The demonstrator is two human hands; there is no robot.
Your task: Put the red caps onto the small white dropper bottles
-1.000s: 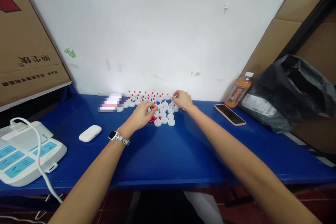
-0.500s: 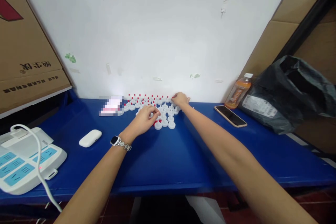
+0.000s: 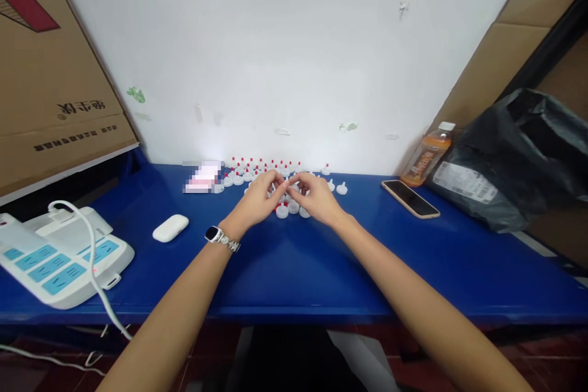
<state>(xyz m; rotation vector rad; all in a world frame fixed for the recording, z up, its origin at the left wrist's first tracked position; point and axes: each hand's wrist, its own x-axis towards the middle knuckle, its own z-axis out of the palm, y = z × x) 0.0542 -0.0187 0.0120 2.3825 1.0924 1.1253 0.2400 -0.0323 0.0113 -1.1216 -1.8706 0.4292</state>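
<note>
On the blue table [image 3: 294, 269] lies a cluster of small white caps [image 3: 288, 209], several with red tips [image 3: 257, 165], near the wall. My left hand [image 3: 258, 199], with a watch on its wrist, and my right hand [image 3: 313, 195] meet above the cluster, fingertips pinched together. Something small sits between the fingertips; I cannot make out what. Two loose white caps [image 3: 340, 188] lie to the right of my right hand.
A white power strip [image 3: 59, 254] with a cable sits at the left edge, a white earbud case [image 3: 170, 228] beside it. A phone [image 3: 410, 198], an orange drink bottle [image 3: 428, 155] and a black plastic bag [image 3: 514, 159] lie right. Cardboard boxes [image 3: 50, 79] lean on both sides.
My right hand has drawn back from the far row of caps toward the middle, and both hands now meet fingertip to fingertip. The view has shifted slightly.
</note>
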